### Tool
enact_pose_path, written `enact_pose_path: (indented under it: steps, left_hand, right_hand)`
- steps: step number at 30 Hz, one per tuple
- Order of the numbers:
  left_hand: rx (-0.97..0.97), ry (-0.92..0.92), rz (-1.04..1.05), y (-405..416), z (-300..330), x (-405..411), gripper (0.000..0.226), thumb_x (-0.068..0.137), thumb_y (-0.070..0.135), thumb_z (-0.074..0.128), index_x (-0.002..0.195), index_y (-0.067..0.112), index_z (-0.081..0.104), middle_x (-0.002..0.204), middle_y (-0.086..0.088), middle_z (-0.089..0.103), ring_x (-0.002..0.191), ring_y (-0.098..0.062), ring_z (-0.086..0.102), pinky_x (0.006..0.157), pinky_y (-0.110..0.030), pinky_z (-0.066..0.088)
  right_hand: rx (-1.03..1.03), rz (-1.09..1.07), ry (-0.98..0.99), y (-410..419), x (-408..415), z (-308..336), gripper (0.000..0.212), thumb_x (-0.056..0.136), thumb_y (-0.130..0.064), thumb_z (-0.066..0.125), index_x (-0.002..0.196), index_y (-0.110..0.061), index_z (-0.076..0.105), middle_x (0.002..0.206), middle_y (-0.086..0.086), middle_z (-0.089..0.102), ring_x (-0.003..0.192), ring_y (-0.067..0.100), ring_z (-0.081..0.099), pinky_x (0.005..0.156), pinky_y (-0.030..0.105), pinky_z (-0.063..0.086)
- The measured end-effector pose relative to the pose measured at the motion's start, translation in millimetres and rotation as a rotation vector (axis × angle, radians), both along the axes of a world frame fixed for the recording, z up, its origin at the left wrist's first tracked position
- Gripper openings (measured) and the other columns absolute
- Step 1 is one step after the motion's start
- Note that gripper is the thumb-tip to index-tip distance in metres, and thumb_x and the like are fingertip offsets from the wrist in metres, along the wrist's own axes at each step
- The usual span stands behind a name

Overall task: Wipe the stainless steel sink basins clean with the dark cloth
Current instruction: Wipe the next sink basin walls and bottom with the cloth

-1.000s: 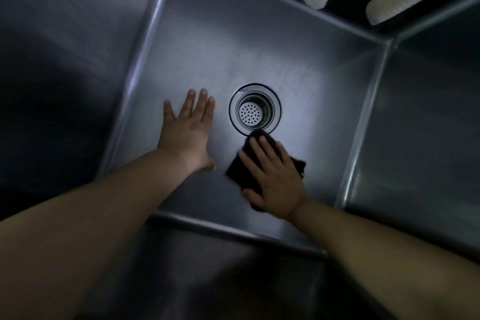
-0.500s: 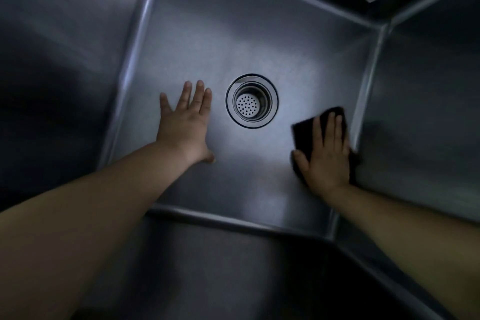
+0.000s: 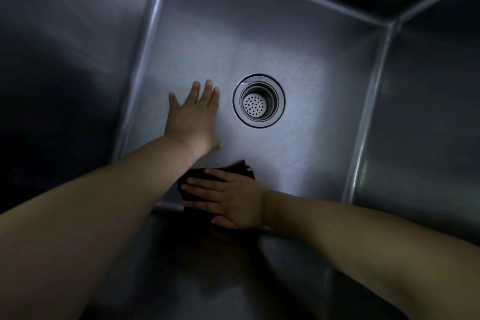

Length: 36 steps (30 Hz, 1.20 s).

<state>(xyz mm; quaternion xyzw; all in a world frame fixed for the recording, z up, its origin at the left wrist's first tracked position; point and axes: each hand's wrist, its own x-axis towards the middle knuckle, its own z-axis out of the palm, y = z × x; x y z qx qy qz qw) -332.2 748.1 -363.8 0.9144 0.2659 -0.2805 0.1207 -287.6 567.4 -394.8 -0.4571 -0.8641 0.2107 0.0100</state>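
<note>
Left hand [image 3: 193,118] is lying flat, fingers straight and gripping nothing, on the sink basin [image 3: 311,60] floor just left of the drain [image 3: 259,100]. Nearer than the drain, the right hand [image 3: 228,200] is pressing the dark cloth [image 3: 192,176] with straight fingers against the basin's near edge.

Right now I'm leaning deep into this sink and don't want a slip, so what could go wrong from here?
1. Your left hand lies flat on the smooth basin floor; if it bears your weight, it could slide.
2. The dark cloth lies under your flat right hand, ungripped, at the near edge, so a hard stroke might leave it behind.
3. The open drain strainer sits close by; a cloth corner might snag there.
</note>
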Motion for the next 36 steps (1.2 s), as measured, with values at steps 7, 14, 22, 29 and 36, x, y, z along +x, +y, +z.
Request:
enact_pose_path:
  steps: [7, 14, 22, 29, 36]
  left_hand:
    - [0.017, -0.007, -0.025, 6, 0, 2, 0.104, 0.081, 0.05, 0.062, 0.149, 0.015, -0.007, 0.159, -0.002, -0.011, 0.146, -0.024, -0.006, 0.109, -0.06, 0.018]
    - [0.048, -0.047, -0.043, 8, -5, 1, 0.104, 0.077, 0.054, 0.063, 0.15, 0.016, -0.001, 0.159, -0.002, -0.005, 0.146, -0.025, 0.0, 0.107, -0.061, 0.022]
    - [-0.192, 0.01, 0.074, 30, 28, 12, 0.063, 0.088, 0.026, 0.054, 0.145, 0.014, 0.029, 0.158, -0.004, 0.015, 0.143, -0.023, 0.021, 0.112, -0.043, 0.027]
    - [0.007, 0.004, 0.204, 58, 115, -20, 0.031, 0.096, 0.023, 0.039, 0.123, 0.019, 0.053, 0.124, -0.006, 0.058, 0.106, -0.028, 0.057, 0.087, -0.036, 0.046]
    - [0.105, -0.051, 0.16, 46, 120, -54, 0.031, 0.096, 0.03, 0.038, 0.12, 0.02, 0.055, 0.12, -0.006, 0.061, 0.106, -0.03, 0.057, 0.083, -0.037, 0.045]
  right_hand:
    - [-0.001, -0.117, -0.049, -19, 9, 0, 0.057, 0.096, -0.044, 0.033, 0.145, -0.016, 0.033, 0.154, 0.011, 0.026, 0.145, 0.024, 0.013, 0.118, 0.045, 0.006]
    - [0.049, -0.451, -0.265, -75, 108, 5, 0.071, 0.082, -0.05, 0.044, 0.144, -0.016, 0.034, 0.151, 0.013, 0.026, 0.141, 0.034, 0.022, 0.113, 0.049, 0.019]
    - [0.031, -0.814, -0.325, -59, 98, 3, 0.076, 0.087, -0.051, 0.04, 0.147, -0.008, 0.025, 0.152, 0.023, 0.018, 0.143, 0.039, 0.014, 0.115, 0.053, 0.012]
    - [0.032, -0.309, -0.181, -5, 31, 4, 0.072, 0.087, -0.051, 0.044, 0.147, -0.015, 0.028, 0.154, 0.017, 0.021, 0.144, 0.032, 0.012, 0.117, 0.051, 0.008]
    - [0.029, -0.595, -0.277, 128, 43, 6, 0.075, 0.087, -0.052, 0.038, 0.15, -0.018, 0.016, 0.158, 0.012, 0.01, 0.146, 0.027, 0.003, 0.118, 0.044, 0.002]
